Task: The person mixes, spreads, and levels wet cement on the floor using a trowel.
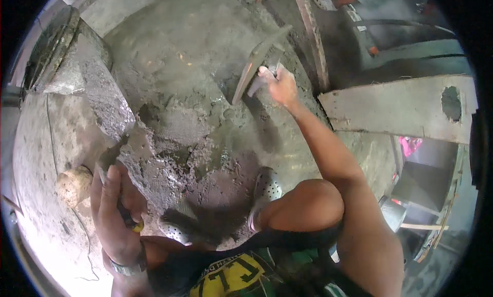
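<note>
The person is crouching over a patch of wet grey mortar (177,138) spread across the concrete floor (205,35). The left hand (115,209) is closing its grip around the yellow-tipped handle of a trowel (105,99), whose broad blade, caked in mortar, is pointing up and away from the hand and is lying just above the left edge of the mortar heap. A metal watch band (126,269) is showing at that wrist. Just left of the hand, a rounded pale stone (74,185) is sitting on the floor.

The right hand (280,84) is reaching out well ahead, its grip clamped on the handle of a long flat float (259,58), which is standing tilted with its lower end touching the wet mortar at the far side of the patch.

Two perforated grey clogs (267,186) are planted at the near edge of the mortar, one under the bent right knee. To the right, a grey board with a round hole (405,107) is lying across the scene, and a long wooden batten (313,40) is running away behind the float. Another person's foot (341,0) is showing at the top edge
</note>
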{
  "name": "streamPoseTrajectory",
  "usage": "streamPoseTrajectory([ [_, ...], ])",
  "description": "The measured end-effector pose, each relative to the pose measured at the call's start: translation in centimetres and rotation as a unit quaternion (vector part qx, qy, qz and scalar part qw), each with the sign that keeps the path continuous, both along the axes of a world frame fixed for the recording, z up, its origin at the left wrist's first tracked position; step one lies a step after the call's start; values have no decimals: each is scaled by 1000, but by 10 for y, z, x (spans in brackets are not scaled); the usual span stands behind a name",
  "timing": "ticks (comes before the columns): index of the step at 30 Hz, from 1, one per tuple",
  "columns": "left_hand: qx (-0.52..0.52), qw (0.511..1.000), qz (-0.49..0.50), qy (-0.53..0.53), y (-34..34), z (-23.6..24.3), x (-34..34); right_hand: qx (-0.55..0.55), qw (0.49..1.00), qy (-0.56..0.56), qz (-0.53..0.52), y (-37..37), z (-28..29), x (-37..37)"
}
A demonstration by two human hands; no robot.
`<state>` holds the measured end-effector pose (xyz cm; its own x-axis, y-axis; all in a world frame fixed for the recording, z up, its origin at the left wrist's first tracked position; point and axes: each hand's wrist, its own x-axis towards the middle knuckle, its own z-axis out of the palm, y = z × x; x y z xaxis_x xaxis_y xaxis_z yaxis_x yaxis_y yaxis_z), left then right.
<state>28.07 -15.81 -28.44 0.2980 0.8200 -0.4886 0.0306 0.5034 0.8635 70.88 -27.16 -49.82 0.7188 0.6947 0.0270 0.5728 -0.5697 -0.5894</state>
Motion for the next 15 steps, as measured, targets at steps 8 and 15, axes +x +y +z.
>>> streamPoseTrajectory([
  [8,-73,996,34,-49,0,2,-12,-326,943,47,51,-92,103,22],
  [15,-124,989,-77,0,6,-5,15,-635,745,182,92,-368,-39,45],
])
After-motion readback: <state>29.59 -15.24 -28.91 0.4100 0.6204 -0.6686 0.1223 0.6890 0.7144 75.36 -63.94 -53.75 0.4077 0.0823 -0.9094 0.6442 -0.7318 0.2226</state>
